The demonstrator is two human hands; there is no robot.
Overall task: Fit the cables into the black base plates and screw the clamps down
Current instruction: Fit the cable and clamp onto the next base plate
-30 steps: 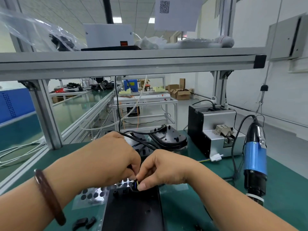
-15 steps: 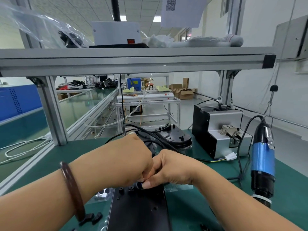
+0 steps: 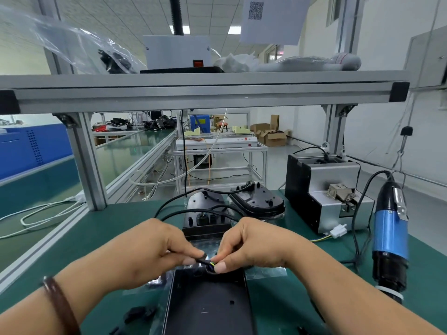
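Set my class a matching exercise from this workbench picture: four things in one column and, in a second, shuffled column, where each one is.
Things
1 cable end
2 electric screwdriver
3 bracelet
4 base plate

Places
A round the left wrist
B upright, far right of the view
C flat on the green mat, nearest the camera
D pinched between left hand and right hand

Pairs: 1-D, 2-B, 3-A, 4-C

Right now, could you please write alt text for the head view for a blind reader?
The left hand and right hand pinch a cable end at the far edge of a base plate on a green bench; a blue screwdriver is at right.
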